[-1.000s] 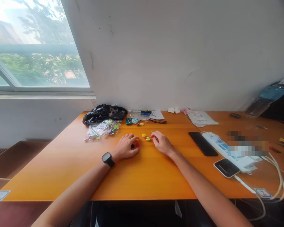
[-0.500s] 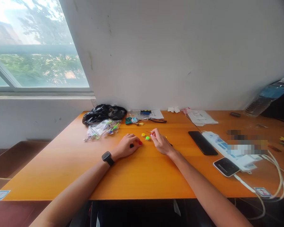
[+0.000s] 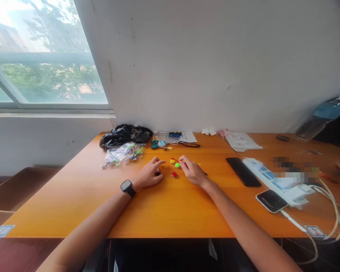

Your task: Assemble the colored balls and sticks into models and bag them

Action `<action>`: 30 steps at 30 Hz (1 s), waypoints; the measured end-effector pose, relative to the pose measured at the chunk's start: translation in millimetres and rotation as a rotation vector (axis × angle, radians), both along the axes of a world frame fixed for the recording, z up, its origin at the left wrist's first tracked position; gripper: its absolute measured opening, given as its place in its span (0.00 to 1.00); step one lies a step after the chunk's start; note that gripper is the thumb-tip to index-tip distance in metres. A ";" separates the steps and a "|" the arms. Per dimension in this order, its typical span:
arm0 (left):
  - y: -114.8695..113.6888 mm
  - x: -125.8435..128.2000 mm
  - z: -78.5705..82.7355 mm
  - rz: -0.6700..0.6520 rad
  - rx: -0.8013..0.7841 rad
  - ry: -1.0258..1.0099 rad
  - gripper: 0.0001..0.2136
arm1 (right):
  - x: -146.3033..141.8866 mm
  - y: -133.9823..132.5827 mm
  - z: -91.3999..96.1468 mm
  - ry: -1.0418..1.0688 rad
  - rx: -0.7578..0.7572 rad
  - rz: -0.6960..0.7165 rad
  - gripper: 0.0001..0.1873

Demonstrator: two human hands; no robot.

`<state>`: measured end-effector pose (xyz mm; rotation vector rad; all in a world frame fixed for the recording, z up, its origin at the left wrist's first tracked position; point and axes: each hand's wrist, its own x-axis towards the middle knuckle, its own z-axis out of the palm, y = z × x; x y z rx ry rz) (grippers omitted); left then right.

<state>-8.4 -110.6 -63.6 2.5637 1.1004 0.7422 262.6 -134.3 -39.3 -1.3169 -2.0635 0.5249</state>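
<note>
My left hand [image 3: 149, 174] rests over the table with its index finger stretched out and the fingers apart. A small black round piece [image 3: 158, 173] shows beside its palm; I cannot tell whether they touch. Just right of this hand, a small red round piece [image 3: 174, 174] sits on the wood. My right hand [image 3: 192, 172] is closed in a pinch on a thin red stick [image 3: 175, 160], whose wider tip points left. Below that tip are a yellow round piece [image 3: 172, 161] and a green one [image 3: 177, 165]. A dark thin end [image 3: 205, 173] pokes out beyond my right hand.
A black plastic bag [image 3: 124, 136] and a clear bag of coloured parts [image 3: 123, 155] lie at the back left. To the right are a black phone [image 3: 243, 172], a white power strip [image 3: 268, 180] with cables and another device [image 3: 272, 200]. A bottle [image 3: 317, 119] leans back right.
My left hand has let go of the red round piece, which now sits apart from it, and its index finger has straightened. The red stick in my right hand has turned, showing its wider tip.
</note>
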 end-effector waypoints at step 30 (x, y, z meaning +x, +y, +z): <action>4.6 9.5 -7.4 0.010 -0.039 -0.202 0.10 | -6.5 14.9 -29.6 0.241 -0.280 0.157 0.12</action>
